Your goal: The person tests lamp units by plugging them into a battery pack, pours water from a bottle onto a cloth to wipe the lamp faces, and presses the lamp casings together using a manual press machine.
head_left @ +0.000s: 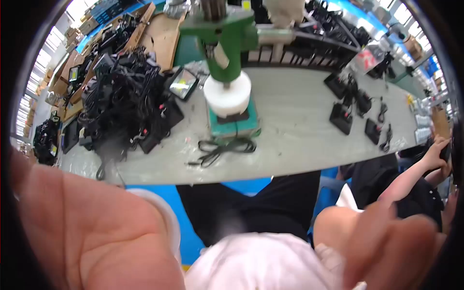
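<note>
My left hand (111,232) is raised close to the camera at the lower left, palm showing, its fingers mostly cut off by the dark edge. At the lower right, my right hand (391,246) is also close to the camera and blurred by motion; what it may hold cannot be made out. Both hands are away from the table (290,121). Beyond them stands a green press (224,53) with a round white head (227,94). Under the head, a black part (234,117) rests on a teal base (232,128). Its black cable (227,151) lies bundled in front.
A heap of black devices and cables (121,96) covers the left side, beside a device with a glassy panel (183,83). Several black units (341,118) with cables lie at right. A co-worker's arm (411,174) reaches in at the far right. Behind the press is a black crate (299,55).
</note>
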The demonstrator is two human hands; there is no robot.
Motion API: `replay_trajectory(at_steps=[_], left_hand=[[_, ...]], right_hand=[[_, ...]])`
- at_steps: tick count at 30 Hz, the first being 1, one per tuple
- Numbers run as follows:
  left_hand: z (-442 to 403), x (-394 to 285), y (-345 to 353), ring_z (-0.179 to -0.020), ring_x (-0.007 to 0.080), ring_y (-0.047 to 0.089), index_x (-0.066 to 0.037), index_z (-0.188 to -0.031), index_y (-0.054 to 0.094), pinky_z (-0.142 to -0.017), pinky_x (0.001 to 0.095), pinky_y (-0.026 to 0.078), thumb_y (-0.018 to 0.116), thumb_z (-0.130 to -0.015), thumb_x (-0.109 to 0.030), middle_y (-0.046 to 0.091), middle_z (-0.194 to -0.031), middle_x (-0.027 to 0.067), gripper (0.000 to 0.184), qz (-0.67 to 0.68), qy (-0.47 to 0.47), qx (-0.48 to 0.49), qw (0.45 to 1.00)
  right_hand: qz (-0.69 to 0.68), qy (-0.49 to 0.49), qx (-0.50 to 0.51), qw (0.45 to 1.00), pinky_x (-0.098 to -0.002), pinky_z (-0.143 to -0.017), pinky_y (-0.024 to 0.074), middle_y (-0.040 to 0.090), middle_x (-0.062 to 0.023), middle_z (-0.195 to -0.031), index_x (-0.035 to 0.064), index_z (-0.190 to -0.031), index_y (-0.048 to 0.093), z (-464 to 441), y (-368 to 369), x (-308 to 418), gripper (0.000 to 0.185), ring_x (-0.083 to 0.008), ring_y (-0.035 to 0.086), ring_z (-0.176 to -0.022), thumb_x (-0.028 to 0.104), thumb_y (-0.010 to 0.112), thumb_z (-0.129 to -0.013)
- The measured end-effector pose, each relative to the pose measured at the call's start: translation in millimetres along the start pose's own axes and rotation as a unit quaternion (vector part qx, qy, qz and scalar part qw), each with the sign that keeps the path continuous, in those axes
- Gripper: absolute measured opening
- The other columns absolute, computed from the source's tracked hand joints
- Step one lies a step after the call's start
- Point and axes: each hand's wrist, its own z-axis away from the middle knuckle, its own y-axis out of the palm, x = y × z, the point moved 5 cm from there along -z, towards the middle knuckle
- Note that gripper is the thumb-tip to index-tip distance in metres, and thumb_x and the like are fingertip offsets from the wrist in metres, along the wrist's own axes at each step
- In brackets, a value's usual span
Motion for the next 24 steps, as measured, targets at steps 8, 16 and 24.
replay_trajectory(at_steps=[8,16,24], left_hand=[[-13.4,-14.6,-13.9,-0.108,0.0232,0.064,0.003,-0.115,0.063,-0.098,0.0343,0.05,0.07,-0.084,0.004,0.065,-0.121,0.0133,0.032,0.0,-0.026,0.024,0.999],[-9.0,-6.6,-9.4,-0.109,0.0236,0.064,0.003,-0.113,0.064,-0.099,0.035,0.05,0.07,-0.084,0.004,0.065,-0.121,0.0126,0.029,-0.02,-0.022,0.018,0.999],[42.4,58.4,-27.1,-0.11,0.0239,0.065,0.003,-0.111,0.066,-0.101,0.0358,0.05,0.07,-0.084,0.004,0.065,-0.12,0.012,0.027,-0.144,-0.231,0.03,0.962]], right_hand=[[0.047,-0.048,-0.02,0.998,-0.0296,-0.076,0.0506,0.068,-0.0139,-0.099,0.0014,-0.105,0.067,-16.3,-7.0,55.4,0.016,-0.0209,0.063,-0.086,0.001,0.057,-0.093],[0.057,-0.034,-0.025,0.997,-0.0281,-0.075,0.0509,0.068,-0.0121,-0.098,0.0011,-0.104,0.068,-19.9,-9.2,22.6,0.015,-0.0194,0.063,-0.085,-0.002,0.059,-0.091],[0.165,0.003,-0.156,0.974,-0.0266,-0.073,0.0512,0.069,-0.0103,-0.096,0.0009,-0.102,0.069,12.9,-41.8,-17.8,0.015,-0.0178,0.064,-0.084,-0.004,0.061,-0.09]])
